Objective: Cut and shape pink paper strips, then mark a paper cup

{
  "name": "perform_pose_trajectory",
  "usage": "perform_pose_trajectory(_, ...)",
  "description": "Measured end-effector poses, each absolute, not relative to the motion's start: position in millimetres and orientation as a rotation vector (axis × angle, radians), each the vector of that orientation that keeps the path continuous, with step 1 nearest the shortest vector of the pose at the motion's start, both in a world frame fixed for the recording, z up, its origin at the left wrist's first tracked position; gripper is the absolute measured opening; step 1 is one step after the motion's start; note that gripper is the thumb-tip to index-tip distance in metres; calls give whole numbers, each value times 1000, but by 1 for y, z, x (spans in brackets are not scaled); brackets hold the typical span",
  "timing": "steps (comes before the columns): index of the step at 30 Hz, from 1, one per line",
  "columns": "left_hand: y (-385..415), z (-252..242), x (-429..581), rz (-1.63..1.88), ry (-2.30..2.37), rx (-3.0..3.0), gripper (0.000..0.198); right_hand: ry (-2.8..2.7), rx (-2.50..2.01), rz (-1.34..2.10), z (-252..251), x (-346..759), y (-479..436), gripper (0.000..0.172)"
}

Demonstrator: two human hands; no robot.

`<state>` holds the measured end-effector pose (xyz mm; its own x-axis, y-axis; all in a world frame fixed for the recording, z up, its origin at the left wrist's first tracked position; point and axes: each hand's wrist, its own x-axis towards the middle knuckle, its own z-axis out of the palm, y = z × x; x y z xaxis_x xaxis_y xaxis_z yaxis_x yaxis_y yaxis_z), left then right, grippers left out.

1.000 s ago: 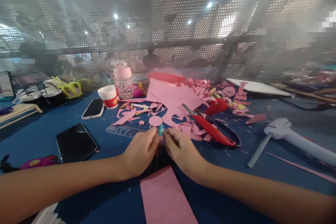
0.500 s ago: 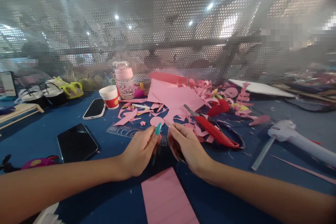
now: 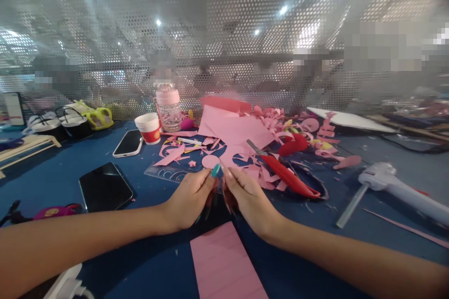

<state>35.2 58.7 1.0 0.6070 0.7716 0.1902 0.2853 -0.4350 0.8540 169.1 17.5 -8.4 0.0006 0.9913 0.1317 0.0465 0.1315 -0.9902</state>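
My left hand (image 3: 191, 196) and my right hand (image 3: 250, 198) meet at mid-table, thumbs uppermost and their tips almost touching. The fingers of both are curled in and closed. Whatever they pinch, if anything, is too small or too hidden to make out. Just beyond the fingertips lies a pink paper circle (image 3: 210, 162). A clear stencil ruler (image 3: 164, 173) reaches partly behind my left hand. Nearer to me, below the hands, a pink paper strip (image 3: 226, 261) with faint slanted lines lies flat.
Red-handled scissors (image 3: 287, 175) and pink paper scraps (image 3: 270, 121) lie beyond my right hand. At right rests a white glue gun (image 3: 389, 180) with a glue stick. A black phone (image 3: 105, 189), a white-edged phone (image 3: 128, 143), paper cups (image 3: 149, 131) and a bottle (image 3: 168, 110) are at left.
My two hands have come slightly closer together, thumb tips nearer each other. The view has shifted a little; the things on the table lie as before.
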Motion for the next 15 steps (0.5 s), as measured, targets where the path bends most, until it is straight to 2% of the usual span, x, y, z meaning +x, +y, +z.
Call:
perform_pose_trajectory(5,60,2,39,718,780,2027,42,-1437,-1181,928,-7,165,16,26)
perform_pose_trajectory(12,55,1,42,753,802,1918,43,-1636,-1362,469,0,160,11,23)
perform_pose_trajectory(15,50,1,43,781,814,1845,41,-1669,-1387,381,1,160,9,24)
